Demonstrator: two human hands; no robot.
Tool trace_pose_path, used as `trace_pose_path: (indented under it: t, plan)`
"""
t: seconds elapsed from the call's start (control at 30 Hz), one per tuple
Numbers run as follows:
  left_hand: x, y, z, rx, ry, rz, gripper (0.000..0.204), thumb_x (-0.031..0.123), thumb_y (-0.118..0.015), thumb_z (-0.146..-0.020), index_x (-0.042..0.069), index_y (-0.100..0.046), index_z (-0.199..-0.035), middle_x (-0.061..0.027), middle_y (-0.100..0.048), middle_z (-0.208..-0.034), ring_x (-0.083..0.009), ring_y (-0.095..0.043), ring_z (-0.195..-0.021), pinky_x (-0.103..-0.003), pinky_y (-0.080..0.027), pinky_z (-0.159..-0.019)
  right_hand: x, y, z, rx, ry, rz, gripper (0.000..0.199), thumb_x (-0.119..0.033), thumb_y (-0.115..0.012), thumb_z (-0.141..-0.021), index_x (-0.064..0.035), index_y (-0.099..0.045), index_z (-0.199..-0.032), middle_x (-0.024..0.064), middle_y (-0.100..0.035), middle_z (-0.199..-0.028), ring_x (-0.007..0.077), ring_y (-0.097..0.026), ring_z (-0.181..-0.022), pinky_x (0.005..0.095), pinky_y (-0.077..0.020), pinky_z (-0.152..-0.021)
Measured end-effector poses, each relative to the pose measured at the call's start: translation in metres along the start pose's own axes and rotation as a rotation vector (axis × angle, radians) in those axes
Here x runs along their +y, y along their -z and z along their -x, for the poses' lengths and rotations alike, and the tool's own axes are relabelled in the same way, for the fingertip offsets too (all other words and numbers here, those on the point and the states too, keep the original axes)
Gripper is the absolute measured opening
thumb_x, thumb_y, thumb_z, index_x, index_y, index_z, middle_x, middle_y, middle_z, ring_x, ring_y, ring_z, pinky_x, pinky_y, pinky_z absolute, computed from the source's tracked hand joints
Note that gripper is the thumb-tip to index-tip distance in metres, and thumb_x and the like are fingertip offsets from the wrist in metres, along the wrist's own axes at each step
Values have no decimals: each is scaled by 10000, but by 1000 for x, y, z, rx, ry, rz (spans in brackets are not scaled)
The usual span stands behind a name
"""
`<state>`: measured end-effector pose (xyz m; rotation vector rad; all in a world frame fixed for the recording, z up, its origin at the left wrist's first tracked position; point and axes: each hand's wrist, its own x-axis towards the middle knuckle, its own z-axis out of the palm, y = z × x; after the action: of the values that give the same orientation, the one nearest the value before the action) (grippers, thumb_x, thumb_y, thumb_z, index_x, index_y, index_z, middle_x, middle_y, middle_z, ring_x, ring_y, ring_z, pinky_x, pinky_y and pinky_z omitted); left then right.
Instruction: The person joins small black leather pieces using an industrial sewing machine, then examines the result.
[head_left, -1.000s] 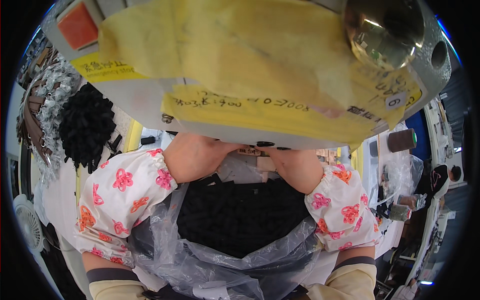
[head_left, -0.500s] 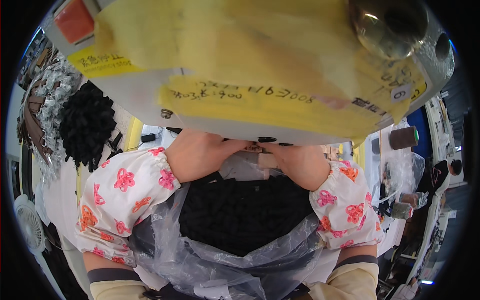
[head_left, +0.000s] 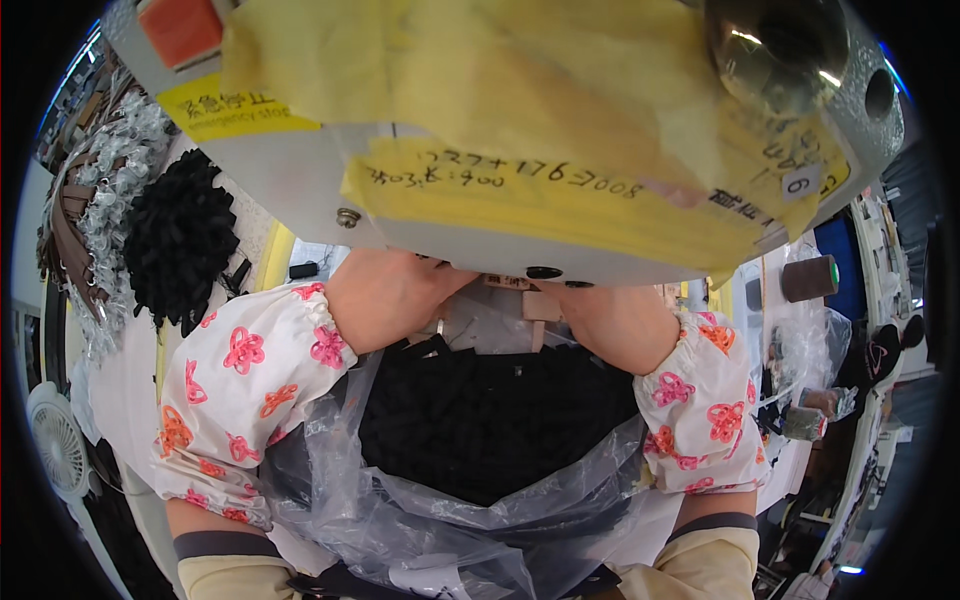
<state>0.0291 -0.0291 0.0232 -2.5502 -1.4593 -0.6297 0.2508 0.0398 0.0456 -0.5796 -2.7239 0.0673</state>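
Observation:
A large white machine head with yellow tape on it fills the top of the view. Under its lower edge reach my left hand and my right hand, and the machine hides the fingers of both. Whatever they touch there cannot be made out. Between my wrists show small pale blocks under the machine. Right below my hands, an open clear plastic bag holds many small black fabric pieces. Floral sleeve covers wrap both forearms.
At the left stand a heap of black pieces, a bundle of brown strips in clear wrap and a white fan. A dark thread cone and crumpled clear plastic lie at the right. An orange-red button sits on the machine.
My right hand has shifted slightly to the right, and my left hand has moved up a little. The whole view has also shifted slightly.

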Motion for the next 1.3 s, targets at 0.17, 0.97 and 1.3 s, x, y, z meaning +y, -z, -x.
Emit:
trace_pose_path:
  t: [0.17, 0.97, 1.3]
  plan:
    - [4, 6, -1, -63, 44, 5, 290, 117, -586, -651, 131, -635, -937, -64, -559, -913, -248, -569, -853, -343, -487, -669, -6, 10, -7, -32, -4, -74, 304, -23, -576, -675, -75, -653, -965, 134, -595, -899, 301, -576, -831, 373, -461, -713]
    - [1, 10, -4, 66, 10, 59, 417, 43, -573, -600, 109, -612, -1010, -141, -565, -1012, -304, -565, -911, -369, -481, -712, -1, -4, 0, -34, -40, -90, 330, 3, -529, -698, -70, -615, -1008, 159, -581, -894, 339, -559, -832, 399, -446, -734]
    - [2, -5, 3, 59, 55, 155, 363, 76, -597, -611, 103, -612, -972, -117, -551, -1000, -310, -552, -905, -397, -459, -733, -15, 2, 0, -51, -91, -54, 246, -26, -588, -705, -84, -656, -935, 148, -605, -891, 324, -575, -834, 386, -449, -738]
